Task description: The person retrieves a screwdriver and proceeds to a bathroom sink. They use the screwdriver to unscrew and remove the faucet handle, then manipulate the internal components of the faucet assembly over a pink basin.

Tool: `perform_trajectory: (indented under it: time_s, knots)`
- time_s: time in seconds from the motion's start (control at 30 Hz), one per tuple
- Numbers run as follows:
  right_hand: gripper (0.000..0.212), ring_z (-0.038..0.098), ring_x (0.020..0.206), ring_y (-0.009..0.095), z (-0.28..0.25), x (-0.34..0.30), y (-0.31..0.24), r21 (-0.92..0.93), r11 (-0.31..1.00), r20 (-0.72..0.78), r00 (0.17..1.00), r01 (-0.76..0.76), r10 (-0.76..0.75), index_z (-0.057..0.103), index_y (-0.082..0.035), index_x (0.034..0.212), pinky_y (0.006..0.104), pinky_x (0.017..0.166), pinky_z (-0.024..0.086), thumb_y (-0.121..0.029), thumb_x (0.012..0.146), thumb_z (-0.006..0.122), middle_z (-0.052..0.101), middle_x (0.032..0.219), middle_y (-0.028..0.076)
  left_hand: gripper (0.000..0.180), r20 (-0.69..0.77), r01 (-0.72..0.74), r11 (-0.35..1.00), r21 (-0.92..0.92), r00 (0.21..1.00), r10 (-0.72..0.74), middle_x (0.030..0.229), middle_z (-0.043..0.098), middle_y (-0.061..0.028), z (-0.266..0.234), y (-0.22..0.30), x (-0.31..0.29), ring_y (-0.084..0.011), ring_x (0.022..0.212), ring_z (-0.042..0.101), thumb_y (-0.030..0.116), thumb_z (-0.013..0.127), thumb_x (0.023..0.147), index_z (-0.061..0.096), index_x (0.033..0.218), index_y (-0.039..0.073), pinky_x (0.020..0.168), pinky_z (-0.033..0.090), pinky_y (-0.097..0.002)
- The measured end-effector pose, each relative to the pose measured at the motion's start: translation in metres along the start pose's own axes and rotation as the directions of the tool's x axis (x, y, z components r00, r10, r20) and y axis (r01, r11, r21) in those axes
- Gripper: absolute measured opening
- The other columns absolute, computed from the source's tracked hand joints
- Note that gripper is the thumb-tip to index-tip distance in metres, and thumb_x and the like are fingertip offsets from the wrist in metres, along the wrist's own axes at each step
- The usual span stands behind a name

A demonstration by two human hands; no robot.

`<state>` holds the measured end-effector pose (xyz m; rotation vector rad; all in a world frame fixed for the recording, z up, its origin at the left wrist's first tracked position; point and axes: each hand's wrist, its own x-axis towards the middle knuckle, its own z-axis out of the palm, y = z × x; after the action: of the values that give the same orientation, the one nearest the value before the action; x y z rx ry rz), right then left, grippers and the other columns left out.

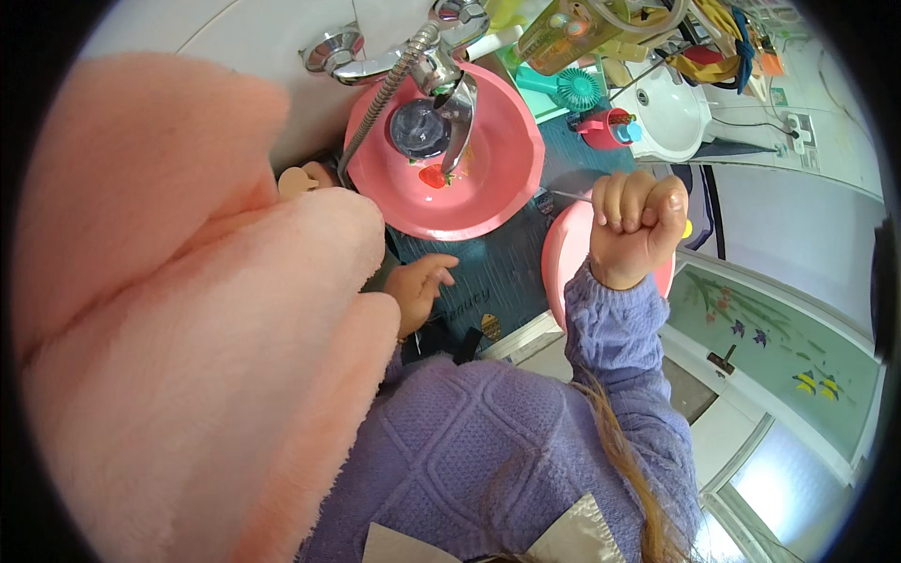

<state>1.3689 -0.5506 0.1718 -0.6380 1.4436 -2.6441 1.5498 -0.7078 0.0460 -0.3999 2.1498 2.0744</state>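
My right hand [636, 223] is closed in a fist around a thin metal rod [569, 195]. The rod juts out to the left, and a small yellow end [688, 228] shows on the fist's other side. It could be a screwdriver, but its grip is hidden in my fingers. Behind that hand is a second pink basin [561, 253], partly covered. My left hand [416, 289] has its fingers partly stretched out with nothing in them, just below the large pink basin [449, 220]. A dark round object [419, 129] sits in this basin, under the metal tap [458, 117].
Pink fluffy fabric [169, 310] fills the left side and hides my left forearm. A coiled metal hose [385, 98] hangs over the large basin. Farther right are a green round brush [574, 89], a pink cup [605, 129] and a white washbasin [680, 117]. A dark patterned mat [502, 267] lies beneath.
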Motion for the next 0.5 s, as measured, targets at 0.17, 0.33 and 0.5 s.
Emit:
perform_trajectory:
  time_s: [0.17, 0.33, 0.5]
  knots:
    - [0.023, 0.036, 0.040, 0.014, 0.007, -0.044, -0.034, -0.091, 0.990, 0.029, 0.994, -0.106, 0.109, 0.044, -0.009, 0.071, 0.0288, 0.041, 0.032, -0.021, 0.088, 0.055, 0.038, 0.049, 0.003, 0.020, 0.194, -0.423, 0.870, 0.253, 0.903, 0.382, 0.076, 0.064, -0.0069, 0.010, 0.034, -0.014, -0.0141, 0.063, 0.057, 0.015, 0.053, 0.088, 0.062, 0.102, 0.002, 0.059, 0.046, -0.0249]
    - [0.014, 0.046, 0.042, 0.017, 0.051, -0.060, -0.088, -0.054, 0.995, 0.717, 0.697, 0.087, -0.022, 0.064, -0.006, 0.091, 0.0263, 0.038, 0.033, -0.005, 0.078, 0.059, 0.047, 0.056, 0.003, 0.020, 0.029, -0.167, 0.983, 0.082, 0.986, 0.165, 0.079, 0.064, -0.0098, 0.021, 0.035, -0.051, -0.0179, 0.069, 0.061, 0.009, 0.052, 0.088, 0.062, 0.103, 0.003, 0.064, 0.048, -0.0270]
    - [0.011, 0.037, 0.039, 0.012, 0.077, -0.088, -0.138, 0.088, 0.992, 0.771, 0.625, 0.084, -0.122, 0.054, -0.019, 0.086, 0.0260, 0.036, 0.024, -0.008, 0.082, 0.054, 0.049, 0.060, 0.005, 0.017, 0.153, -0.143, 0.984, 0.106, 0.980, 0.126, 0.069, 0.060, -0.0068, 0.035, 0.055, -0.070, -0.0130, 0.060, 0.058, 0.011, 0.051, 0.090, 0.062, 0.100, 0.002, 0.055, 0.045, -0.0248]
